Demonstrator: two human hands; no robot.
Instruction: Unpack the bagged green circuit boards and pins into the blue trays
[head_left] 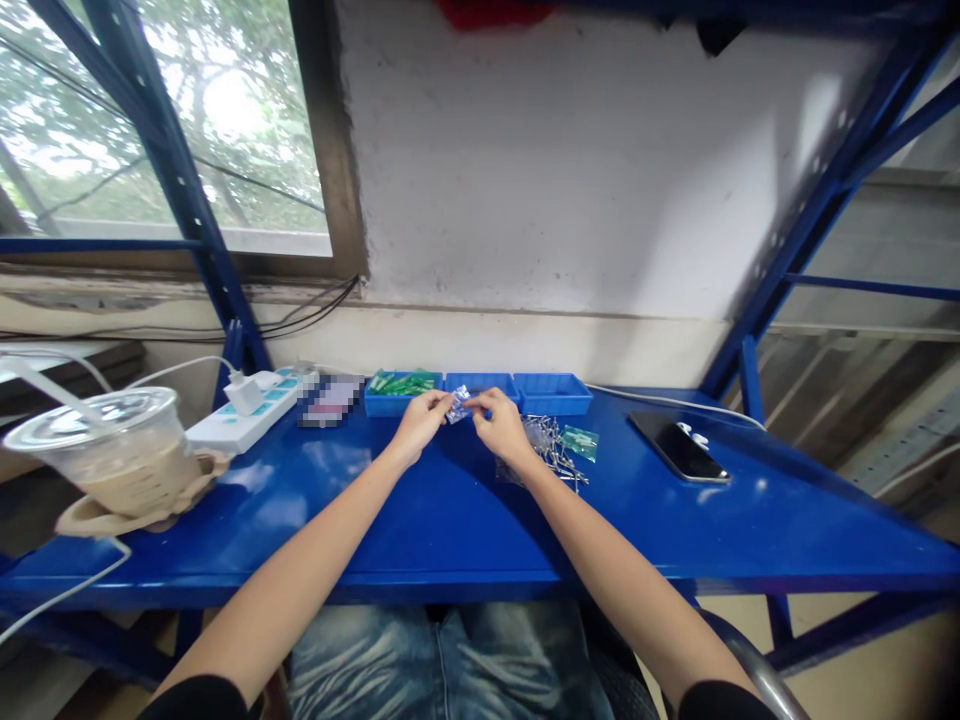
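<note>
A small shiny silvery-blue packet [459, 404] is held between my two hands, in front of the blue bins. My left hand [422, 420] pinches its left side with closed fingers. On the packet's right side, the fingers of my right hand [498, 422] are closed on it. Green pieces fill the left blue bin [401, 404]. Beside my right hand lies a heap of metal screws or pins [556, 450], partly on clear plastic. A small green packet [580, 443] rests at the heap's right edge.
Two more blue bins [553, 405] stand behind my hands. A black phone [679, 445] with white earbuds lies to the right. To the left are a white power strip [251, 420] and a lidded drink cup [120, 460] on a cardboard holder. Blue shelf posts flank the table [420, 540].
</note>
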